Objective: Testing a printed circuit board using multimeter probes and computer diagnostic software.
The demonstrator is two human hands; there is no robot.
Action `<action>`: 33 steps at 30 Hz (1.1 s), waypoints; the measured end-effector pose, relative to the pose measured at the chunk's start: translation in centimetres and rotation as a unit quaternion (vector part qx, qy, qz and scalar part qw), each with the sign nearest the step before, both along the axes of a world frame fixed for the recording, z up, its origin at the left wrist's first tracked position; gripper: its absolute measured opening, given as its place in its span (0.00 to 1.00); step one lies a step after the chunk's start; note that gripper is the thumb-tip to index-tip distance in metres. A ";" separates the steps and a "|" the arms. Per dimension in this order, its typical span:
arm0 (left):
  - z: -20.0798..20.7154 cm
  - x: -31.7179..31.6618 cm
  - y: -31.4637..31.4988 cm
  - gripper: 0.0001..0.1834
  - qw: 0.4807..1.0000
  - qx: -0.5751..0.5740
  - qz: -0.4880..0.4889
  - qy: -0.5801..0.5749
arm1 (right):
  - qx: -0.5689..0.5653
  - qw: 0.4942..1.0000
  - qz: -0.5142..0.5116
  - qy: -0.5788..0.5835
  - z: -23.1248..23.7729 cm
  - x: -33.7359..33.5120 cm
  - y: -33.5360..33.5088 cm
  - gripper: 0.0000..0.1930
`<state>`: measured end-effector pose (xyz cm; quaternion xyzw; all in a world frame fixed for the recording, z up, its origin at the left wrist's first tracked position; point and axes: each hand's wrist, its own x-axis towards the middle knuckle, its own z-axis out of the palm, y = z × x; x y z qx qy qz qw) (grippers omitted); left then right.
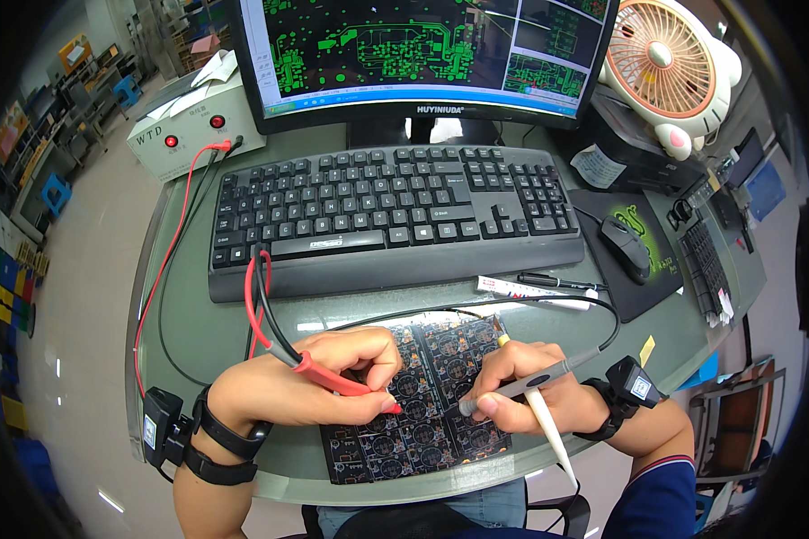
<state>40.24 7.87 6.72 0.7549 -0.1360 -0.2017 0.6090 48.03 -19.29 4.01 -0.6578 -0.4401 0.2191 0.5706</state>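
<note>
My left hand [346, 377] is closed around a red test probe [333, 375], its tip down at the dark circuit board panel [413, 359]. Between the fingers of my right hand [521, 386] is a grey test probe [539, 377], its rounded lower end at the panel's right part. The same hand also holds a slim white-handled tool [548, 431], its thin dark tip pointing away from me. Rows of repeated round circuit patterns cover the panel, which lies at the desk's near edge. Whether the probe tips touch it, I cannot tell.
Behind the panel lie a black keyboard [386, 216], a white marker [535, 294] and a black pen [557, 281]. A monitor [422, 110] shows green circuit layouts. Leads run to a white box [193, 135] at left. A mouse [625, 247] and a fan [661, 58] are at right.
</note>
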 end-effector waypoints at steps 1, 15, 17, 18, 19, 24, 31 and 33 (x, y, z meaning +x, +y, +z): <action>0.2 0.0 0.0 0.14 1.000 0.005 -0.002 0.003 | -0.001 1.000 -0.001 0.000 0.0 0.0 0.0 0.09; 0.4 0.1 0.0 0.15 0.999 0.031 -0.005 -0.010 | -0.012 1.000 -0.004 -0.022 -0.3 0.0 0.4 0.09; 0.3 0.1 0.0 0.15 1.000 0.021 -0.003 -0.012 | -0.011 1.000 -0.005 -0.018 -0.2 0.0 0.4 0.09; 0.3 0.1 0.0 0.15 1.000 0.021 -0.003 -0.011 | -0.010 1.000 -0.005 -0.014 -0.2 -0.1 0.5 0.09; 0.4 0.1 0.0 0.15 1.000 0.019 -0.002 -0.009 | -0.010 1.000 -0.004 -0.014 -0.1 -0.1 0.5 0.09; 0.5 0.2 -0.1 0.16 1.000 0.024 -0.004 -0.007 | -0.019 1.000 0.000 -0.021 -0.1 0.0 0.5 0.09; 0.4 0.2 -0.1 0.16 1.000 0.023 -0.002 -0.002 | -0.019 1.000 -0.001 -0.020 -0.2 0.0 0.4 0.10; 0.4 0.1 -0.1 0.16 1.000 0.023 -0.001 0.001 | -0.024 0.999 -0.002 -0.029 0.0 -0.1 0.5 0.10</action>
